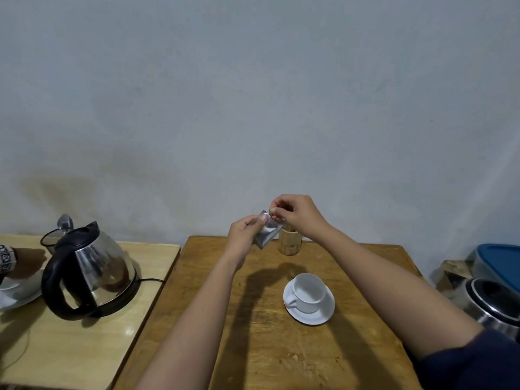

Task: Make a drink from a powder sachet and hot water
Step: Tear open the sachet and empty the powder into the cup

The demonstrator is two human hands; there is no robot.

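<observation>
A small silver powder sachet [266,233] is held in the air above the far side of the wooden table [253,347]. My left hand [243,237] grips its left side, and my right hand [297,213] pinches its top right corner. Nearer to me on the table, a white cup [308,291] stands empty on a white saucer [323,312]. A steel electric kettle [90,270] with a black handle sits on its base on the paler table at the left.
A bamboo holder [289,243] stands at the table's far edge, just behind the sachet. On the pale left table [70,347] are a dark mug [53,239] with a spoon, a plate and the kettle's cord. A blue-lidded container [498,260] and a steel pot [492,302] sit at the right.
</observation>
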